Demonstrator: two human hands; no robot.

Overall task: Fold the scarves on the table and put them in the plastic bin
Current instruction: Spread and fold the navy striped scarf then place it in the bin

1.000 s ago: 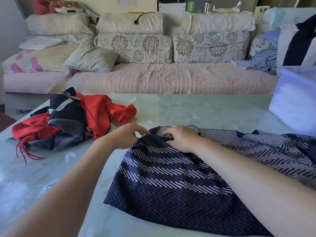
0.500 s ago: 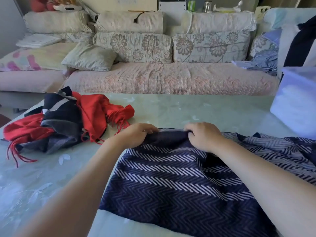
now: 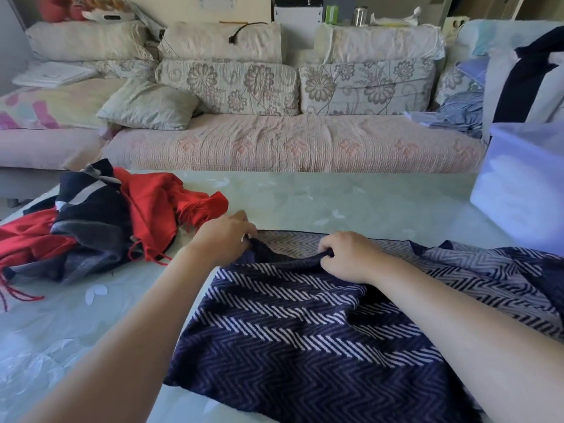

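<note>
Hands farther apart now; left hand (image 3: 224, 236) and right hand (image 3: 345, 254) both pinching navy scarf (image 3: 305, 331) edge

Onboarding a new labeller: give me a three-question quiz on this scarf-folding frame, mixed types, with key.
1. True or false: both hands grip the navy chevron scarf.
2. Where is the plastic bin? A) table's right edge B) on the sofa C) on the floor
3. Fill in: the unfolded pile by the left hand holds a ___ fringed scarf.

Key: 1 true, the right hand pinches its far edge too; 2 A; 3 red.
</note>
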